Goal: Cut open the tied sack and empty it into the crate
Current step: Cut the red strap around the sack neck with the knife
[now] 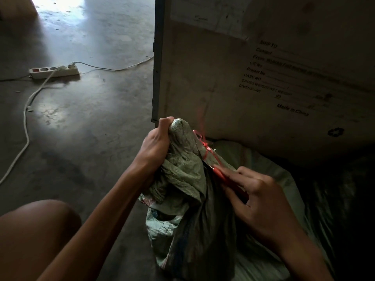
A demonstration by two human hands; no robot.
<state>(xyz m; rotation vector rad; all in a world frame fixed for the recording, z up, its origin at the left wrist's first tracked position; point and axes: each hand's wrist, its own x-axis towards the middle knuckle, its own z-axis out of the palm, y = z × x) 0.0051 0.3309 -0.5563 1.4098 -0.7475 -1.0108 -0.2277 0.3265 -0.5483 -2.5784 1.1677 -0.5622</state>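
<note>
A grey-green woven sack [188, 199] stands on the floor in front of me, its neck bunched and tied with red string [206, 148]. My left hand [157, 141] grips the twisted top of the neck. My right hand [261, 196] holds a red-handled cutter [227, 178] whose blade tip lies against the neck right at the string. A loose end of the string sticks up, blurred. No crate is clearly in view.
A large cardboard box [263, 67] with printed shipping text stands right behind the sack. Pale and dark sacks [316, 199] lie at the right. A white power strip [54, 71] with cables lies on the concrete floor at the left. My bare knee [36, 238] is bottom left.
</note>
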